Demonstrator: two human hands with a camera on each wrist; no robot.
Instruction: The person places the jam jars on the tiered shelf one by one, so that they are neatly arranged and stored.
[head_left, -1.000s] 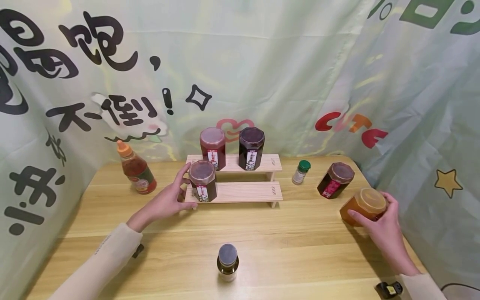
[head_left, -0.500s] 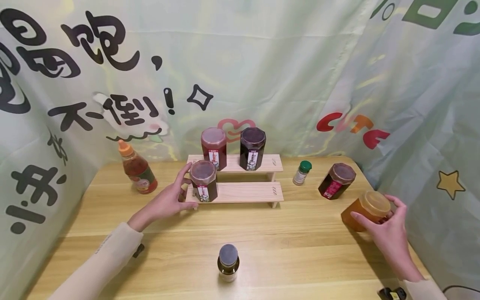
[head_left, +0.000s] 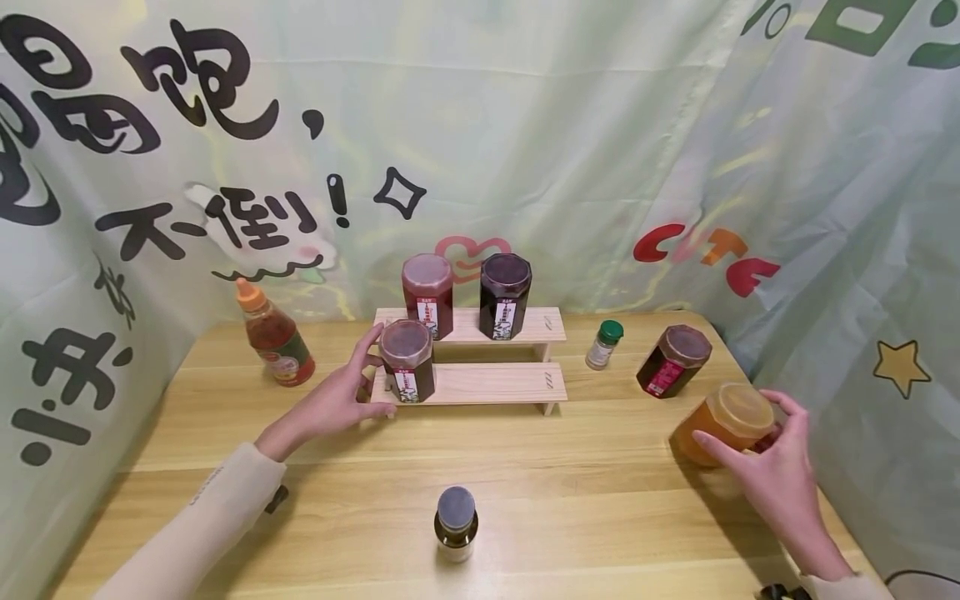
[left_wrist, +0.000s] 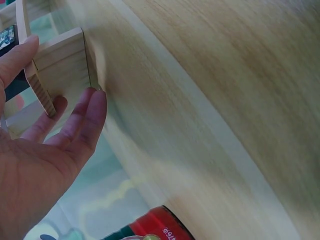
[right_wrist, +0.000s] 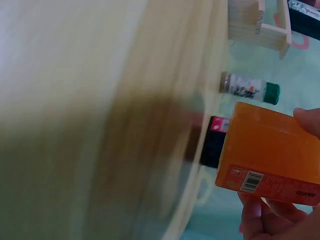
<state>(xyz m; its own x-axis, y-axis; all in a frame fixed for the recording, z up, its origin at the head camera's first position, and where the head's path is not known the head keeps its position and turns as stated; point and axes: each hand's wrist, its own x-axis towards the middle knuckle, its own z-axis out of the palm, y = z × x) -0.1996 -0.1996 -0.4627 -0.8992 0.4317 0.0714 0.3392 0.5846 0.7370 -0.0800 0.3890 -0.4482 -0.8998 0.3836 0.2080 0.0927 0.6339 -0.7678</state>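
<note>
Orange jar (head_left: 723,422) in right hand (head_left: 772,475) grip, tilted.

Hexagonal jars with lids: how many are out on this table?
5: two on the rack's upper step, one on the lower step by the left hand, one dark jar at right, an orange jar in the right hand.

You've got five hexagonal jars out here: two on the far top step, a red one (head_left: 427,293) and a dark one (head_left: 505,293); one dark jar (head_left: 406,359) on the near lower step at the left; one dark jar with a red label (head_left: 672,360) on the table to the right; and one orange jar (head_left: 726,421) at the near right. One red sauce bottle (head_left: 273,337) far left. One green-capped shaker (head_left: 603,343). One grey-capped bottle (head_left: 456,522) nearest you. One two-step wooden rack (head_left: 487,384).
</note>
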